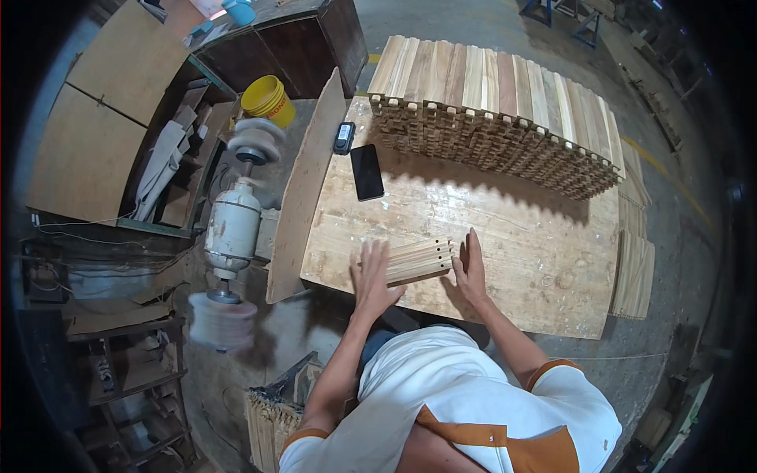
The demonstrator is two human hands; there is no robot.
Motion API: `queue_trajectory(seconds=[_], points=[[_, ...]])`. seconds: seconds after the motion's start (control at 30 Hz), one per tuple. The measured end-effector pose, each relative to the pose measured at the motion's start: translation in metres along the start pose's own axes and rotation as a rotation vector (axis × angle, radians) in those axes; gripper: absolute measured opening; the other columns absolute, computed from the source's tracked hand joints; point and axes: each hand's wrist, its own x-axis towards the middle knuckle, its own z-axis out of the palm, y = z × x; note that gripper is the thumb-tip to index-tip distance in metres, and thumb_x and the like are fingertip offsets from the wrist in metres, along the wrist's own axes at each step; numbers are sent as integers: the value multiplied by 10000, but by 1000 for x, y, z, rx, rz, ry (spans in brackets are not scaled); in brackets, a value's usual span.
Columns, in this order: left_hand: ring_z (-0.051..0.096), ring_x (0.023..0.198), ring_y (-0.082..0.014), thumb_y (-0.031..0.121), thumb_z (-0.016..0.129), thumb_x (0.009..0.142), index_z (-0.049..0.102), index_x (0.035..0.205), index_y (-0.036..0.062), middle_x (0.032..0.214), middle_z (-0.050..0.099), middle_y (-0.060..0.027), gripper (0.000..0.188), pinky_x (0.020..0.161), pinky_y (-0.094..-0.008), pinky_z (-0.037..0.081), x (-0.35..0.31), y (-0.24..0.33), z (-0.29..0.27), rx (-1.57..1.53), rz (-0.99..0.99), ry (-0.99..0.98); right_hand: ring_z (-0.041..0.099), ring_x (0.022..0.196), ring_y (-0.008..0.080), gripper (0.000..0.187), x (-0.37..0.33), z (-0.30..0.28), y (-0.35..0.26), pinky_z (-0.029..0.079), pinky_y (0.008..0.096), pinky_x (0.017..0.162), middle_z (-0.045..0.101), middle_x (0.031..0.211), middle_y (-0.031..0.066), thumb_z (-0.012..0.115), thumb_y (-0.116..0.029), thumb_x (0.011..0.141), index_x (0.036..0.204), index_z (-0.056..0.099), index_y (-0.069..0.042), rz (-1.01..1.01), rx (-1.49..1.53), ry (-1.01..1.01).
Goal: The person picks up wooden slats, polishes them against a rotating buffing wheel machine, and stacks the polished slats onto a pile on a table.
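Note:
A small row of pale wooden slats [418,260] lies side by side near the front edge of the workbench, with small dark holes close to the right ends. At the left ends is my left hand [374,277], fingers stretched and slightly blurred. My right hand [471,272] stands on edge beside the right ends, fingers straight and thumb toward the slats. Neither hand is wrapped around the wood. Whether the left palm presses on the slat ends cannot be made out.
A long, high stack of wooden slats [497,87] fills the bench's far side. A black phone [367,173] and a small black device [344,138] lie at the left. Beyond an upright board [303,197] stands a motor [234,225] with blurred wheels, near a yellow bucket [268,100].

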Motion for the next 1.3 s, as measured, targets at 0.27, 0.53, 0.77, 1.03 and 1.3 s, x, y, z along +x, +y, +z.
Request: queue_trajectory(seconds=[0.27,0.53,0.77,1.03,1.3], points=[[499,1168,-361,455,822,592,552,1277,-19,1173,582,-200,876,1157,-494,214,16,9,-43,-213,165,-150,457,1317,303,516,-70,-18,-52,379,385,1084,490,1387,221,486,-236,999,1423,389,40,271,-356,79],[542,1203,-255,517,826,604,462,1352,-16,1241,585,-153,987,1072,-428,400,-122,-69,-198,-1404,-97,-155,529,1141,147,593,-67,156,-206,427,307,992,593,1241,91,633,-388,930,1337,500,23,195,480,-1302],[447,1295,-443,904,529,631,322,1433,-14,1325,493,-241,1237,1106,-552,362,-218,-184,-190,-1738,-240,316,501,1258,418,698,-99,311,-239,459,544,1002,497,1369,242,589,-424,936,1425,358,17,886,1202,-1913],[566,1179,-360,761,418,863,363,1434,-35,1341,528,-222,981,1049,-474,427,-285,-270,-117,-2005,-582,675,650,1046,376,581,-129,412,-224,600,385,819,610,1188,246,568,-336,923,1337,454,54,1149,750,-1846],[252,1423,-401,488,579,903,448,1422,32,1508,320,-251,704,1150,-565,177,-253,-306,-201,80,-810,907,657,1013,255,431,-111,500,-238,586,467,868,617,1183,155,601,-234,928,1277,501,-1,862,295,-1701]])
